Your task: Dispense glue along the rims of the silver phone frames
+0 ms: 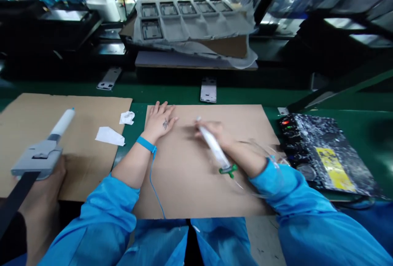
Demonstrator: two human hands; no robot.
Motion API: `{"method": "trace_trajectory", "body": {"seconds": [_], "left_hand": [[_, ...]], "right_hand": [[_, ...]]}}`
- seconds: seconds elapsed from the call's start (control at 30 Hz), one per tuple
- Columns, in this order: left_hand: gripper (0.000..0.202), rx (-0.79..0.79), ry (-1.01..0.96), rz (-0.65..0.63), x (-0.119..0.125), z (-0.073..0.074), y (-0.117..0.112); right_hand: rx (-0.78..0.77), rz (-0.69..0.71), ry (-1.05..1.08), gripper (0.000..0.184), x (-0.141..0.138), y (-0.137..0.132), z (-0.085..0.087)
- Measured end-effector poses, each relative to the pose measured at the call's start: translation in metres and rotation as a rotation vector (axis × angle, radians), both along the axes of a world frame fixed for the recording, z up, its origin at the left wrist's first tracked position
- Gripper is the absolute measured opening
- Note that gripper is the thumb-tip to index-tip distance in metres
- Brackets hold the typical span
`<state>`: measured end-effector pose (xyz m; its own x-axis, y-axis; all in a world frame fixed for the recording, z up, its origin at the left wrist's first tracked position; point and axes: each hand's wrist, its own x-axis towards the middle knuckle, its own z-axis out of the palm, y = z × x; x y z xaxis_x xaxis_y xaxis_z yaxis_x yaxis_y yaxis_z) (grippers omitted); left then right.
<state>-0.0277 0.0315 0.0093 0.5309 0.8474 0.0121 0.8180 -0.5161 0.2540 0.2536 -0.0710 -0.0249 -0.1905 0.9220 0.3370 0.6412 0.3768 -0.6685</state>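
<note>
My left hand lies flat near the upper left edge of a cardboard sheet, fingers stretched out and holding nothing. A blue wrist strap with a thin cord is round that wrist. Over the middle of the sheet, my right hand is closed around a white dispensing syringe. The syringe is tilted, its tip towards the far side and its green cap towards me. Motion blurs this hand a little. Beyond the sheet lies a silver phone frame, apart from both hands.
A dispenser box with a yellow label stands right. Behind is a grey tray with phone frames; another frame lies left. Paper scraps lie beside another cardboard sheet. Another person's hand is under a grey device.
</note>
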Motion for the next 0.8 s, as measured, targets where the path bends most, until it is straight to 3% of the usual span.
{"method": "trace_trajectory", "body": {"seconds": [0.1, 0.4, 0.47, 0.6, 0.7, 0.8], "left_hand": [[0.072, -0.023, 0.026, 0.012, 0.0, 0.003, 0.003], [0.102, -0.186, 0.145, 0.035, 0.01, 0.027, -0.003], [0.095, -0.226, 0.168, 0.009, 0.006, 0.038, 0.003], [0.045, -0.217, 0.211, 0.055, -0.015, 0.067, 0.034], [0.044, -0.122, 0.233, 0.218, -0.039, 0.087, 0.068], [0.045, -0.006, 0.22, 0.402, -0.062, 0.092, 0.096]], "right_hand": [[0.041, 0.156, -0.168, 0.045, -0.021, -0.007, 0.003], [0.13, 0.194, -0.215, 0.052, -0.033, -0.009, 0.01], [0.14, 0.22, -0.194, 0.051, -0.037, -0.015, 0.01], [0.15, 0.242, -0.17, 0.04, -0.044, -0.019, 0.012], [0.152, 0.238, -0.162, 0.038, -0.046, -0.015, 0.013], [0.149, 0.241, -0.159, 0.038, -0.046, -0.009, 0.011]]}}
